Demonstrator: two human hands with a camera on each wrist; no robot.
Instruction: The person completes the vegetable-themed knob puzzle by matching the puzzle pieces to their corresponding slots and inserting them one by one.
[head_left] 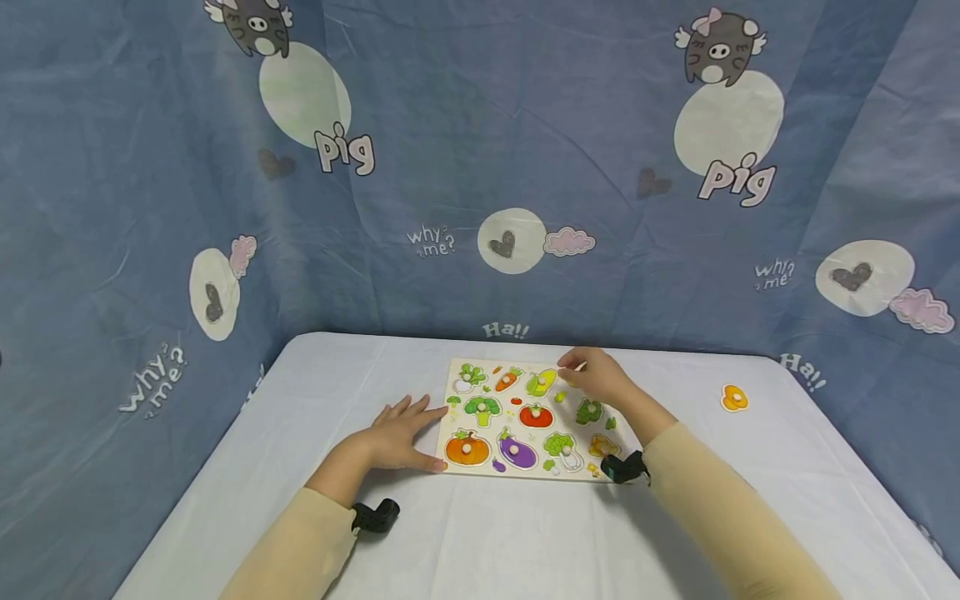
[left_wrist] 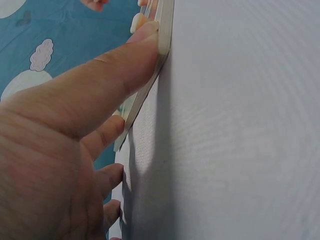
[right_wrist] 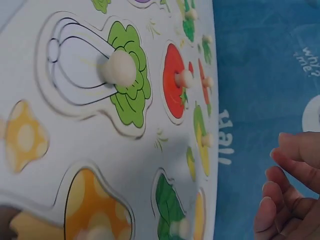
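A pale wooden vegetable puzzle board (head_left: 540,436) lies flat on the table. Knobbed pieces sit in it, among them a pumpkin (head_left: 467,450), eggplant (head_left: 517,449), tomato (head_left: 536,416), corn (head_left: 542,382) and Chinese cabbage (right_wrist: 80,70). Along its left edge rests my left hand (head_left: 397,435), fingers spread. In the left wrist view its thumb (left_wrist: 115,70) lies over the board's near edge. My right hand (head_left: 596,377) is over the far right corner, fingers loosely bent; nothing shows between them in the right wrist view. It partly hides that corner.
One loose orange-yellow puzzle piece (head_left: 735,397) lies on the white tablecloth (head_left: 510,542), to the right of the board. A blue printed curtain (head_left: 450,183) hangs behind and beside the table. Each wrist carries a small black camera (head_left: 377,516).
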